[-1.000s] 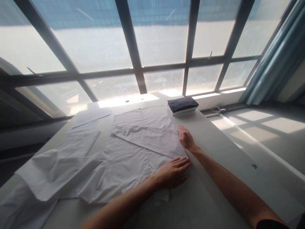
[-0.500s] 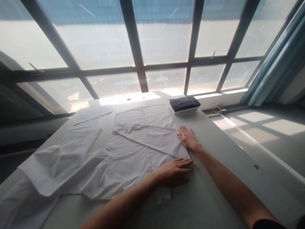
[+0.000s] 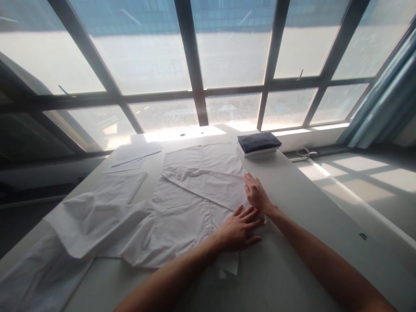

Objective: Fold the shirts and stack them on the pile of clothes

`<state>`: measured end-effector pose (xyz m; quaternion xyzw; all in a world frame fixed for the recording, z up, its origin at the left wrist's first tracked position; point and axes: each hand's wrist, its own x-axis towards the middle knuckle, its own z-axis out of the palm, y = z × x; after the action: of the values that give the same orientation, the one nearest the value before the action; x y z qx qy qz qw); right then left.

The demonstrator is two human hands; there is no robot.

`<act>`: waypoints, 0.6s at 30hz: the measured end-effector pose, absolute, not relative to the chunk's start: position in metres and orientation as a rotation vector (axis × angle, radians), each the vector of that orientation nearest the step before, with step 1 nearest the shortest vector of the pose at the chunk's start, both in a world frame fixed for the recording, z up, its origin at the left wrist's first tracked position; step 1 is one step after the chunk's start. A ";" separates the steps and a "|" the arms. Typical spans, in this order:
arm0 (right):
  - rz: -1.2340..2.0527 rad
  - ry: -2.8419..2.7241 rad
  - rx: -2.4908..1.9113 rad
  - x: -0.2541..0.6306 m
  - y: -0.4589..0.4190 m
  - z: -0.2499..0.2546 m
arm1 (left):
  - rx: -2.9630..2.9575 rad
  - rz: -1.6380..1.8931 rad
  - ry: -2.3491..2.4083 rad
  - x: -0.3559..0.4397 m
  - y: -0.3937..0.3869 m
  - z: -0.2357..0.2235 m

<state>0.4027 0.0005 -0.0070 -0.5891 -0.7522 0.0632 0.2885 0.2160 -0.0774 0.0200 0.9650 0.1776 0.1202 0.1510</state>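
Observation:
A white shirt (image 3: 185, 195) lies spread on the grey table (image 3: 308, 208), its right side folded inward in a diagonal flap. My left hand (image 3: 239, 229) lies flat on the shirt's near right edge, fingers stretched out. Just beyond it, my right hand (image 3: 256, 194) rests open on the same folded edge, fingers pointing away from me. The two hands almost touch. Neither holds anything. The shirt's left sleeve (image 3: 87, 221) lies bunched toward the table's left edge.
A folded stack topped by dark cloth (image 3: 259, 143) sits at the table's far right. White fabric pieces (image 3: 131, 155) lie at the far left. Scissors (image 3: 303, 153) rest on the sill by the windows. A teal curtain (image 3: 383, 99) hangs at right.
My right hand has slid back along the shirt's folded edge toward my left hand. The left hand's fingers have spread a little. The view has shifted slightly.

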 end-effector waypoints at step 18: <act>0.155 -2.232 -1.996 0.436 0.012 -0.002 | 2.471 0.468 -0.033 0.217 -0.082 0.032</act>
<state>0.4356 0.0121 -0.0021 -0.6639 -0.7426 0.0514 0.0718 0.2166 -0.0818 0.0321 0.9347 -0.0125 0.1770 0.3080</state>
